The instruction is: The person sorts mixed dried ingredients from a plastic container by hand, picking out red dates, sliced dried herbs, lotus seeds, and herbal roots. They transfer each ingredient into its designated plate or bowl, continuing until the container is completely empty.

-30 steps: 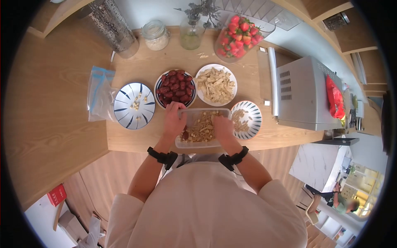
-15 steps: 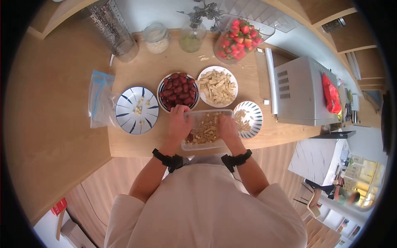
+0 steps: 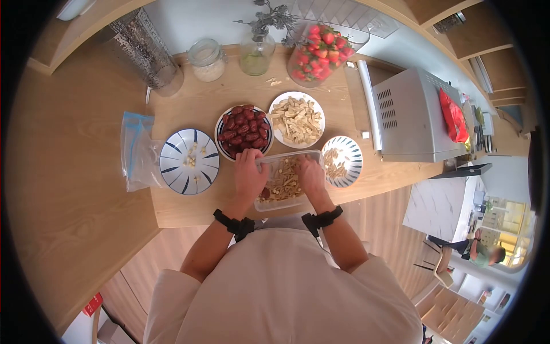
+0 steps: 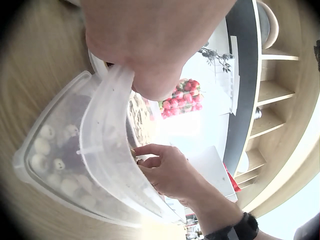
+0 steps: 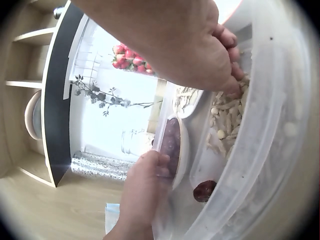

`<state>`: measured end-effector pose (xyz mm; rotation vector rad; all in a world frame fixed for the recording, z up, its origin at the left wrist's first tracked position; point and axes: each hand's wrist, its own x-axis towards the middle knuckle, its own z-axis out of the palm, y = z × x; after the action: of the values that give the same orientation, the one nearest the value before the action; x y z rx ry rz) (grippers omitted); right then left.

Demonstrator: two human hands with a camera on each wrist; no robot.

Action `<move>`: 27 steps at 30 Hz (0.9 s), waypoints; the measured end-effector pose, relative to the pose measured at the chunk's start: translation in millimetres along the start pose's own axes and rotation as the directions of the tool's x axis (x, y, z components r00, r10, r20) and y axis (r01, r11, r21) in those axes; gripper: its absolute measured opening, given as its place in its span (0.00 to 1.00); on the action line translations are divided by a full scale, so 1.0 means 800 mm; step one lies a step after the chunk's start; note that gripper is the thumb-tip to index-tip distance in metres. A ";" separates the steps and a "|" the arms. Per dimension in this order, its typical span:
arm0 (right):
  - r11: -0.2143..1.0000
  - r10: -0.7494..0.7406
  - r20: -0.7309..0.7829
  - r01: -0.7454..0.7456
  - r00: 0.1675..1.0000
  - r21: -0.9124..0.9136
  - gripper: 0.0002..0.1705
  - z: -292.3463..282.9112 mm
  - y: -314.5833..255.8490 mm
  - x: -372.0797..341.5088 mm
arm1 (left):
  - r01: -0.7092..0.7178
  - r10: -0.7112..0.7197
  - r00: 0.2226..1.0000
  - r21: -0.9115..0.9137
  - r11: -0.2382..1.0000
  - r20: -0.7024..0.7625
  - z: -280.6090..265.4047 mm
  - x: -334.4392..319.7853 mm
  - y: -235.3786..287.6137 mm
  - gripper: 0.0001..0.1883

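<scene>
A clear plastic container [image 3: 281,205] stands at the table's front, holding dried brown-yellow strips [image 5: 231,117], small pale round pieces and a red date [image 5: 204,191]. My left hand [image 3: 250,176] grips its left rim, thumb inside the wall. My right hand [image 3: 312,179] reaches in at the right, fingers curled down among the strips and pinching some; the fingertips are partly hidden. In the left wrist view, a small yellowish piece [image 4: 133,152] shows at the right hand's fingertips. Just behind the container are a bowl of red dates [image 3: 243,131] and a plate of pale dried slices [image 3: 298,120].
A blue-striped plate [image 3: 177,175] with small pale pieces and a zip bag [image 3: 137,155] lie left. To the right are a small striped plate [image 3: 352,172] with brown strips and a grey appliance [image 3: 407,117]. Strawberries [image 3: 321,54], a glass jar [image 3: 207,63] and a vase [image 3: 256,57] stand behind.
The head view has shifted and turned a little. The container sits slightly further right and at a slant, with my left hand still on its rim. My right hand stays inside, among the strips.
</scene>
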<state>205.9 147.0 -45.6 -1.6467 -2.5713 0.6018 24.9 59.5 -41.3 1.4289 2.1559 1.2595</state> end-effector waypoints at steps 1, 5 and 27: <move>1.000 0.006 0.032 -0.006 0.999 0.002 0.16 0.001 0.002 0.002 | 0.001 -0.001 1.000 0.002 1.000 -0.003 -0.001 0.000 0.001 0.10; 0.991 -0.122 -0.038 0.124 0.992 0.040 0.09 0.002 0.007 0.000 | 0.012 -0.011 1.000 -0.016 1.000 0.011 -0.002 0.001 0.003 0.11; 0.966 -0.151 0.046 0.138 0.987 0.218 0.08 -0.026 0.013 0.005 | 0.006 -0.006 1.000 0.003 1.000 -0.028 0.005 -0.001 -0.002 0.11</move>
<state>217.9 160.4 -30.6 -1.3820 -2.5336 0.8953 26.5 60.6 -45.1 1.4134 2.1794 1.2828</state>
